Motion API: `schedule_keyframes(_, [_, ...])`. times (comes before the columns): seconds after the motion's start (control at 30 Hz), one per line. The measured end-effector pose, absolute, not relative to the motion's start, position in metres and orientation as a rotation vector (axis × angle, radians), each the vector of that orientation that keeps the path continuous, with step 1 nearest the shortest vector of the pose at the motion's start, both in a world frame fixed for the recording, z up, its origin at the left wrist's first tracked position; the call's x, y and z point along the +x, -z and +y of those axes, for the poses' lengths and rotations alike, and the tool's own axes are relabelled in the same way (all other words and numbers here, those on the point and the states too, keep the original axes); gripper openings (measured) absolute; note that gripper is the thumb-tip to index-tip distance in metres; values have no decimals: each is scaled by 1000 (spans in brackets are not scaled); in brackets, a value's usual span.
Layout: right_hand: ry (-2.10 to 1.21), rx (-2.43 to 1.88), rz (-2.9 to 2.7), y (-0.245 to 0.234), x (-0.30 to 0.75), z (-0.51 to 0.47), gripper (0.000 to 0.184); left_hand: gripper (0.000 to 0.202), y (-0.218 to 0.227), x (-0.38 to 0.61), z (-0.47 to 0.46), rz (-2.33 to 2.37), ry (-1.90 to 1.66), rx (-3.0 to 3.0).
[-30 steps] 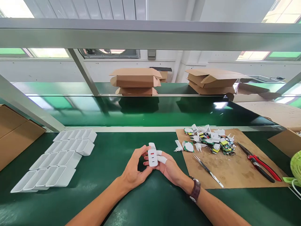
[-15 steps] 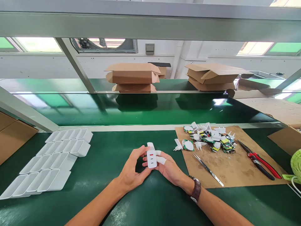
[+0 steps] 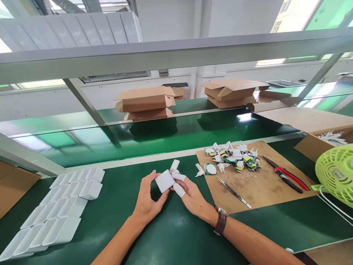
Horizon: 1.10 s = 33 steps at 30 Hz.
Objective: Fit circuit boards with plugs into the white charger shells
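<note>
Both hands hold one white charger (image 3: pixel 164 180) just above the green table (image 3: pixel 116 206). My left hand (image 3: pixel 147 197) grips its left side with thumb and fingers. My right hand (image 3: pixel 190 195), with white finger cots on several fingertips and a watch at the wrist, holds its right side. A plain white face of the charger is turned toward me. To the left lie rows of empty white charger shells (image 3: pixel 59 206). To the right a brown board (image 3: pixel 256 180) carries a pile of broken charger parts and circuit boards (image 3: pixel 233 157).
On the board lie tweezers (image 3: pixel 234 191) and red-handled pliers (image 3: pixel 285 178). A light green fan (image 3: pixel 336 173) stands at the right edge. Cardboard boxes (image 3: pixel 146 103) sit on the far side of the conveyor belt (image 3: pixel 165 132). A metal frame bar (image 3: pixel 154 55) crosses overhead.
The charger has been turned in my hands, so its port face with the red mark no longer shows. The view has tilted and shifted right, bringing the fan into sight.
</note>
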State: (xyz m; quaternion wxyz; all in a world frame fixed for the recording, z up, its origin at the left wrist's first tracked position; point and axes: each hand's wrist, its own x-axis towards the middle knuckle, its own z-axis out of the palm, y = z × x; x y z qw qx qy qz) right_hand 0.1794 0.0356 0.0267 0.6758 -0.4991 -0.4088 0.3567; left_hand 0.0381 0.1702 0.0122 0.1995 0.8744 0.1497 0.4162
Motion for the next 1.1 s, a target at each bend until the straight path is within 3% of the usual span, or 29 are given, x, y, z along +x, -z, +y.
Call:
schedule_keyframes(0.1, [-420,-1212,-1224,-30,179,33,36,52,-10,43,185,565,-1011,2440])
schedule_keyframes(0.23, [173,-1215,-1591,-32,180,31,43,48,-25,65,207,763,-767,2278])
schedule_keyframes(0.33, [360,-1192,-1762,-28,179,32,39,42,-39,93,215,715,-618,2218])
schedule_keyframes(0.5, [298,-1236,-1918,-12,178,37,40,39,-33,140,210,494,-557,2207])
schedule_keyframes(0.67, [209,-1266,-1947,-8,183,40,44,59,-18,145,201,404,-616,2218])
schedule_keyframes(0.83, [187,-1222,-1984,-20,183,30,51,59,-34,71,203,536,-721,2380])
schedule_keyframes(1.1, [186,-1154,-2060,-27,175,17,43,31,-74,-78,258,1153,-998,3018])
